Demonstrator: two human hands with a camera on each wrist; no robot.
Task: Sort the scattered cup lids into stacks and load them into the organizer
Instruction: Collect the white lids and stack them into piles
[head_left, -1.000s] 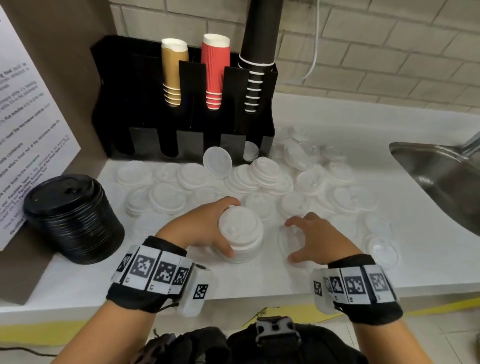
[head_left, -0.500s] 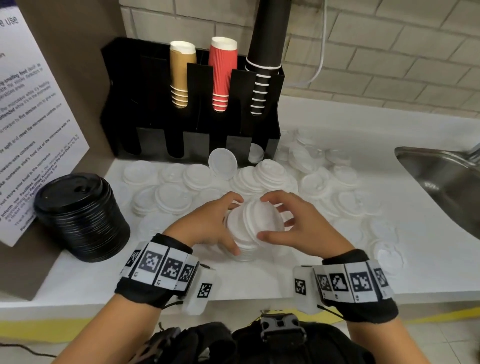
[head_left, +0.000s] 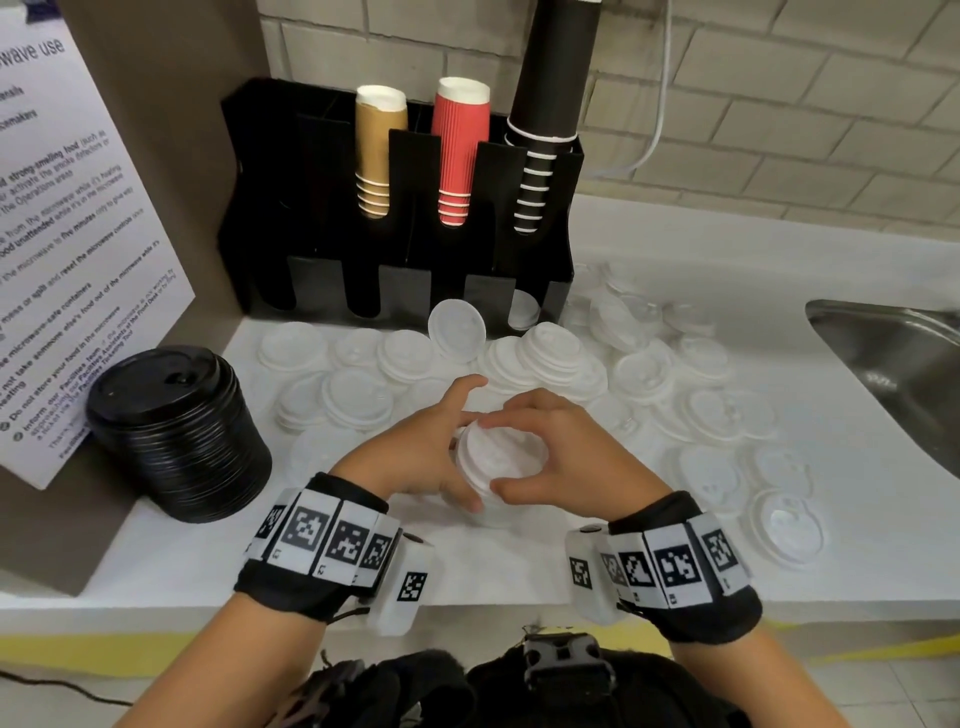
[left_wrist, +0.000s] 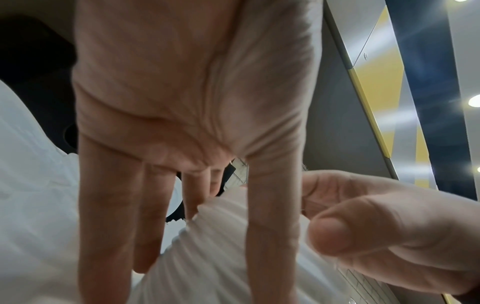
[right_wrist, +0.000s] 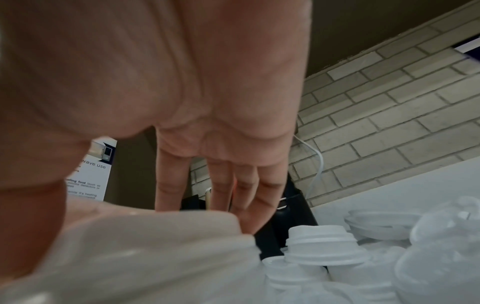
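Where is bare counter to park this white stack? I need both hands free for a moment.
Two free patches: the front strip of counter between the wrists and the edge, and the bare stretch right of the organizer, along the brick wall behind the sink. Crowded: loose white lids from organizer to sink; black lid stack fills the left.

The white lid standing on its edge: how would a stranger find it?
Start at the black organizer against the brick wall. At its foot, near the middle, one white lid leans upright against its front. Every lid around it lies flat or stacked on the counter.
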